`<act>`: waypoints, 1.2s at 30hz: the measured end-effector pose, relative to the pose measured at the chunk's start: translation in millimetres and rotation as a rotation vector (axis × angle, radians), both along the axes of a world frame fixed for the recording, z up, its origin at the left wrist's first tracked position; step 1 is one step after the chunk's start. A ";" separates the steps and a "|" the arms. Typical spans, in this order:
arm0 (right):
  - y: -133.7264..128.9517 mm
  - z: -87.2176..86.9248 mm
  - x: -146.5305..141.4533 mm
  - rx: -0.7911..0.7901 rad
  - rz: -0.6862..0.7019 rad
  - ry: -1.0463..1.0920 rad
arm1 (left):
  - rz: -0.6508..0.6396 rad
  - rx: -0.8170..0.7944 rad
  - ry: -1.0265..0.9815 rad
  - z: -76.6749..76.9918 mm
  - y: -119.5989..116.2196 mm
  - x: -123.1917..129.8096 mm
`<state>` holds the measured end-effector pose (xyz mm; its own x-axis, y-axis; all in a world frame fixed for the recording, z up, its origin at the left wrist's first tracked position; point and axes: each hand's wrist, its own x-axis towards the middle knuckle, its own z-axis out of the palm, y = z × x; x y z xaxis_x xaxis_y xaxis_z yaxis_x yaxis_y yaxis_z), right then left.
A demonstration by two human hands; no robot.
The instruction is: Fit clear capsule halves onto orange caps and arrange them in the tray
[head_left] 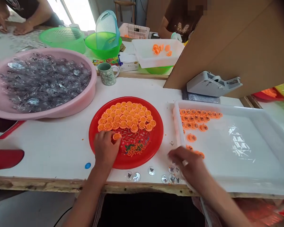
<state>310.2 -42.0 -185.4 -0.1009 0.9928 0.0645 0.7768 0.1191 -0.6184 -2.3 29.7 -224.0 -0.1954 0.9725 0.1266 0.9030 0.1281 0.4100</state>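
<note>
My left hand (106,147) is over the left part of a red round tray (153,148), thumb and fingers closed on a small orange round cap (116,136). Rows of similar orange caps (129,115) cover the tray's far half. Tiny orange beads (134,149) lie in its near part. Between the red tray and a white tray (248,142), my right hand (190,164) is held with its fingers curled together; whether anything is in them is hidden. Clear discs with dark prints (172,178) lie on the table just below it. Orange pieces with dark prints (191,118) line the white tray's left side.
A pink basin (85,97) full of clear discs stands at left. Behind are a mug (107,74), green baskets (63,39) and a white bin (144,56). A tape dispenser (210,83) stands by a cardboard panel (217,41). Two other people work across the table.
</note>
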 end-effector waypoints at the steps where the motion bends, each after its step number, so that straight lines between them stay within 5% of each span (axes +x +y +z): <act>1: -12.3 -1.6 -25.4 -0.032 0.080 0.016 | -0.032 0.007 -0.090 2.0 -5.2 4.8; 5: -36.9 -22.6 -79.3 -0.200 0.217 0.046 | -0.142 -0.061 -0.466 15.1 -26.8 25.2; 9: -36.0 -41.0 -73.3 -0.233 0.204 0.108 | -0.196 -0.192 -0.800 22.0 -40.7 38.0; 13: -33.5 -38.5 -63.0 -0.346 0.199 0.195 | -0.197 -0.257 -0.991 20.4 -47.2 43.9; 21: -6.7 -1.3 -66.6 -0.515 -0.080 0.731 | -0.222 -0.359 -1.103 31.2 -49.2 57.4; 26: 3.8 -7.1 -87.5 -0.557 -0.215 1.072 | -0.134 -0.265 -1.089 26.8 -54.6 71.6; 29: 4.1 -18.9 -96.1 -0.470 -0.301 1.105 | -0.161 -0.170 -1.074 20.9 -57.7 75.3; 36: 3.1 -27.3 -98.7 -0.385 -0.370 0.977 | -0.275 -0.235 -1.192 17.2 -66.1 77.2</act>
<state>211.5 -38.9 -212.7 0.1315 0.9221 -0.3638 -0.1163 -0.3501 -0.9294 74.9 -36.5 -206.8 0.1441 0.9745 -0.1720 -0.0073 0.1749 0.9846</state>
